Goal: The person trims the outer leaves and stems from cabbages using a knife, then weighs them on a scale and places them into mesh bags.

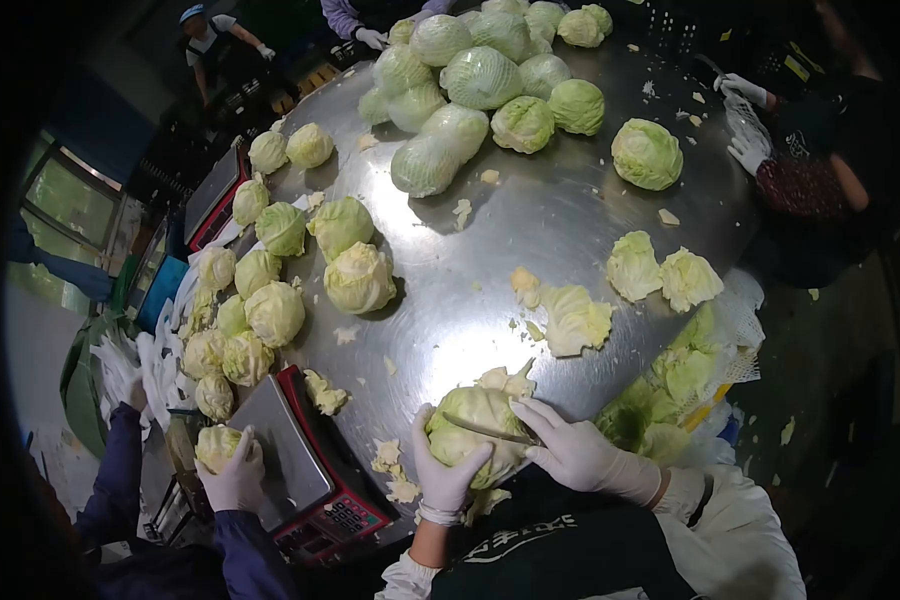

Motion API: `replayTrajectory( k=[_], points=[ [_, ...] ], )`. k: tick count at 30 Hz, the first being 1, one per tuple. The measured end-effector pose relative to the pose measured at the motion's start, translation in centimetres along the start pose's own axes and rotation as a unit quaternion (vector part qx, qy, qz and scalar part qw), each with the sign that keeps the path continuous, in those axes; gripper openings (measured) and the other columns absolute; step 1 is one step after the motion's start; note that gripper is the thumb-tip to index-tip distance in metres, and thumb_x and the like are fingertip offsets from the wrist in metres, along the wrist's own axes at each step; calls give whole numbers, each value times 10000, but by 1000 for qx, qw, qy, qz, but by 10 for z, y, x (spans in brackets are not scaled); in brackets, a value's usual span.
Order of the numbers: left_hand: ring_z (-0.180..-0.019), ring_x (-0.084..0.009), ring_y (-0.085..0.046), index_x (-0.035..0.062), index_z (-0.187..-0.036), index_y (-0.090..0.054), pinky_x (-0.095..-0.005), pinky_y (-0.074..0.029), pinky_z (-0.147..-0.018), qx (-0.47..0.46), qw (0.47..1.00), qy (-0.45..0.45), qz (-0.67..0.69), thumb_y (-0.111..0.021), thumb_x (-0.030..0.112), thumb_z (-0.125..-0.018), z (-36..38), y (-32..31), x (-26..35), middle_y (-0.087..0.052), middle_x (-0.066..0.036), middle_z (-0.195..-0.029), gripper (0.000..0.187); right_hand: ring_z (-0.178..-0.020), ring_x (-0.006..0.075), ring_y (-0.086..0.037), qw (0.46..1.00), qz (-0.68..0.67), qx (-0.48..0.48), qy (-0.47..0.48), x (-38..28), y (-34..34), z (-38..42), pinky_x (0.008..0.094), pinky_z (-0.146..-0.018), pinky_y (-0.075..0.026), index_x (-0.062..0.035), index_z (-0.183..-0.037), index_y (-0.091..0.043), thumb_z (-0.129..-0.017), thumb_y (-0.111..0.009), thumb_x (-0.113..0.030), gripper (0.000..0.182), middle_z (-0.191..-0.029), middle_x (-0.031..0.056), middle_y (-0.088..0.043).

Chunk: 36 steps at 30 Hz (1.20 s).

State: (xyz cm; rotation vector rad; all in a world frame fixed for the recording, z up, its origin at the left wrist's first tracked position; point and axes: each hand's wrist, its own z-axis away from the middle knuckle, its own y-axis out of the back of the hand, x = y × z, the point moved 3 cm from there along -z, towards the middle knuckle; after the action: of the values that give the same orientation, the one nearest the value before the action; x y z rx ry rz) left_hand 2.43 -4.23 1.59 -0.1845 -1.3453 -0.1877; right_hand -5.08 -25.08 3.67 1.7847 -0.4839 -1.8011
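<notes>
Near the front edge of the metal table, a pale green cabbage [467,412] rests in my gloved left hand [445,470], whose fingers and thumb wrap its left side. My gloved right hand [570,450] is closed round a knife, its handle hidden in the palm. The curved knife blade [485,429] lies across the cabbage, pointing left. Trimmed leaf pieces [505,380] lie behind the cabbage, and more bits are just left of my left hand.
The metal table [470,290] bears loose cabbages [360,278] at left and net-wrapped ones [480,78] at the back. A red scale [305,450] stands front left, beside a co-worker's hand [235,480] holding a cabbage. Leaves fill a bag [740,320] at right. Other people stand around.
</notes>
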Motion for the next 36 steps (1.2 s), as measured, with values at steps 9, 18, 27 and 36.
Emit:
replayTrajectory(
  k=[9,18,27,36],
  points=[
    [-1162,-225,-572,-29,-1384,-395,-360,-499,-1010,-17,995,-4,-101,-921,155,-730,-14,-11,12,-530,-148,-1274,860,-818,270,-731,983,159,72,60,-3,7,-30,367,-617,-586,-71,-1503,-464,-952,-614,-249,598,-1419,119,-570],
    [-1156,-239,-568,-30,-1374,-403,-385,-501,-996,-22,960,-105,-260,-922,212,-724,-12,-29,21,-522,-164,-1281,866,-801,357,-700,988,118,98,-32,71,26,-83,451,-695,-571,-128,-1102,-656,-1026,-494,-304,251,-1068,97,-715],
    [-1320,-293,-505,-19,-1521,-298,-432,-433,-1127,-125,992,9,1,-946,170,-654,4,60,-12,-438,-201,-1454,1099,-953,409,-680,974,9,157,-165,132,11,-41,485,-860,-538,-116,-1323,-615,-1033,-500,-335,381,-1095,203,-692],
    [-1190,-326,-581,-17,-1366,-495,-427,-466,-1053,-4,970,-87,-227,-977,347,-620,11,3,20,-578,-180,-1251,960,-1076,350,-694,986,-15,122,-108,27,37,-9,385,-873,-571,-58,-1485,-468,-885,-761,-334,722,-1404,218,-562]
  ],
)
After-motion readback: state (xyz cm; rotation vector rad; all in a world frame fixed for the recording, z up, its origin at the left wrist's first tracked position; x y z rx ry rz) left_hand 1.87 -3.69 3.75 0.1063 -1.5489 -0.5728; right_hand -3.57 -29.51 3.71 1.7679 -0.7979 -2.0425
